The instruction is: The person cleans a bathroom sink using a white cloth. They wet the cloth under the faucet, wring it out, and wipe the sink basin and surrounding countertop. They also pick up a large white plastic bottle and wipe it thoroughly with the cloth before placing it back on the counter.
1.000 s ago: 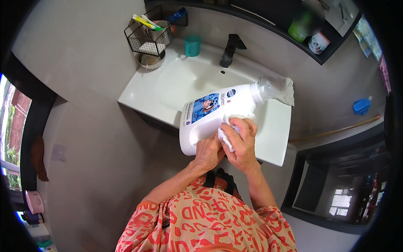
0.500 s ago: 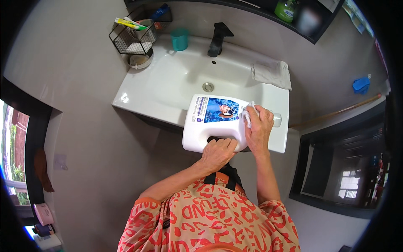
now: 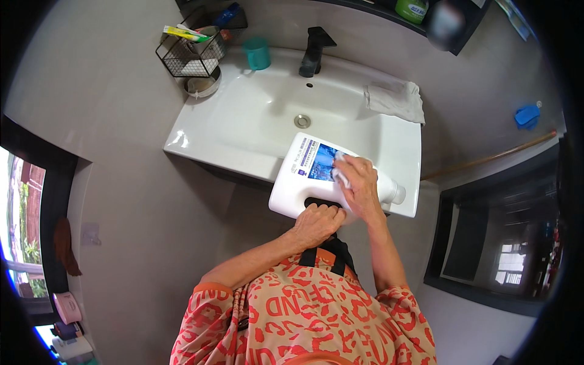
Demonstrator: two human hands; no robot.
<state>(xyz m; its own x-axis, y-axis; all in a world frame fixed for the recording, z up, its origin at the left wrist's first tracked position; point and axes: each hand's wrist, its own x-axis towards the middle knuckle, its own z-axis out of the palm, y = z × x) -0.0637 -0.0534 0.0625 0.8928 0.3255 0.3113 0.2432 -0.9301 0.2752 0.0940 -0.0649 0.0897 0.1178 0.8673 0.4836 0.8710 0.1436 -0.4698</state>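
Note:
A large white plastic jug (image 3: 288, 193) with a blue picture label lies tilted across the front rim of the white washbasin (image 3: 207, 137), its cap end pointing right. My left hand (image 3: 319, 220) is wrapped round the jug's handle at the near side. Pressed to the label is a white wiping cloth (image 3: 342, 175), bunched under the fingers of my right hand (image 3: 360, 185). Part of the label is hidden behind that hand. The jug's pale cap (image 3: 398, 194) shows beyond it.
A black faucet (image 3: 314, 52) stands at the basin's back, with a teal mug (image 3: 257, 55) to its left. A wire basket (image 3: 191, 58) hangs above a soap dish (image 3: 202, 84). A folded white towel (image 3: 395, 102) drapes over the back right rim. A dark shelf (image 3: 365, 9) juts out above.
My right hand has slid left with the cloth, from near the jug's neck onto the label. The jug has turned slightly, its cap end dipping toward me. My left hand keeps its hold.

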